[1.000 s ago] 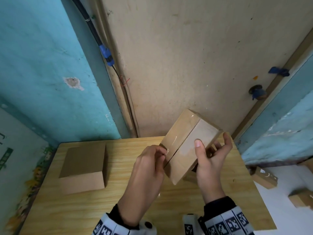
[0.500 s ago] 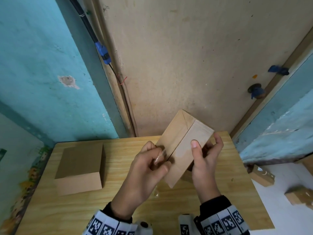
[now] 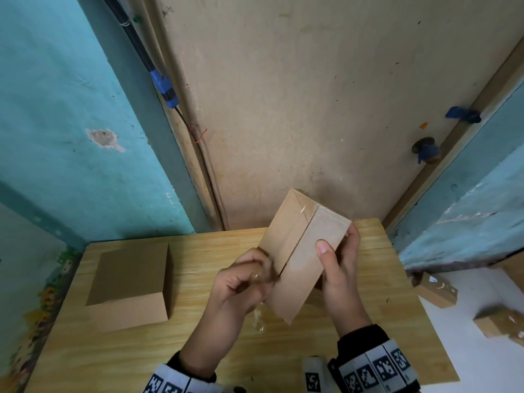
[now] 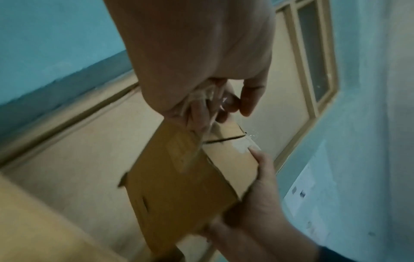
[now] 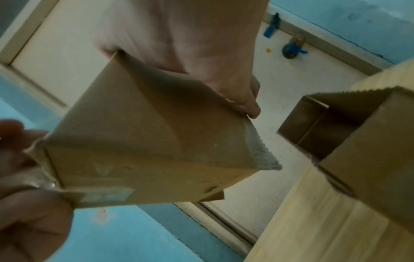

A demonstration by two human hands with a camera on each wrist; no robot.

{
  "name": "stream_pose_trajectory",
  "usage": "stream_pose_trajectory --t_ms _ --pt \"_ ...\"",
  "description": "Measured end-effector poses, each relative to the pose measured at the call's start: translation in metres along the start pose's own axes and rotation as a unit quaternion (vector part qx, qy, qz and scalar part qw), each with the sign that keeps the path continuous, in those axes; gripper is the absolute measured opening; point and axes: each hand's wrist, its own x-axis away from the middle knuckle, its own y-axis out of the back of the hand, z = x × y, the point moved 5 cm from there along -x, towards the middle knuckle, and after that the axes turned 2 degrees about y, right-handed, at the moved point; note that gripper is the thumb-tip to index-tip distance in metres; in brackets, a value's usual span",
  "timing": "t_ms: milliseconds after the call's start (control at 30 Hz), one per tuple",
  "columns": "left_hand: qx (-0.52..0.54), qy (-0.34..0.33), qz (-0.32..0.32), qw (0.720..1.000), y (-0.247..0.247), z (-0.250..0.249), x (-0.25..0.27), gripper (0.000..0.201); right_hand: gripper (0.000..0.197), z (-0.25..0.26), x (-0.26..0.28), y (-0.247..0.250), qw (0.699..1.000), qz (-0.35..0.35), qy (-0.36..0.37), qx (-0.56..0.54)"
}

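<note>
A small brown cardboard box (image 3: pixel 295 251) is held tilted in the air above the wooden table (image 3: pixel 198 251). My right hand (image 3: pixel 336 251) grips its right end, thumb on the top face and fingers behind. My left hand (image 3: pixel 256 275) is curled at the box's left edge and pinches a crumpled strip of clear tape (image 3: pixel 259 276) by the flap seam. The left wrist view shows the tape (image 4: pixel 201 99) bunched in the fingers above the box (image 4: pixel 179 173). In the right wrist view the box (image 5: pixel 145 141) is seen from below.
A second closed cardboard box (image 3: pixel 130 282) sits on the table's left side. An open box (image 5: pixel 325 127) stands on the table near my right hand. More boxes (image 3: pixel 436 290) lie on the floor to the right. Walls close in behind the table.
My left hand has drawn back from the seam with the clear tape pinched and bunched in its fingers. The right hand keeps its hold; the box sits slightly lower.
</note>
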Motion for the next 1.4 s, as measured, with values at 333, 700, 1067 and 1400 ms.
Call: stream_pose_trajectory --t_ms 333,700,1067,1400 --pt "-0.187 0.072 -0.028 0.979 0.012 -0.024 -0.009 0.051 0.113 0.018 -0.013 0.005 0.997 0.004 0.076 0.005" --pt "-0.182 0.067 0.022 0.981 0.009 -0.048 -0.043 0.014 0.124 -0.008 -0.002 -0.007 0.983 0.056 0.103 0.138" --pt "-0.187 0.123 -0.074 0.972 0.021 -0.046 -0.039 0.059 0.141 0.008 0.007 -0.016 0.946 0.086 0.157 0.269" --pt "-0.504 -0.130 -0.006 0.854 -0.009 -0.054 -0.015 0.044 0.128 0.016 0.005 -0.028 0.946 0.082 0.108 0.295"
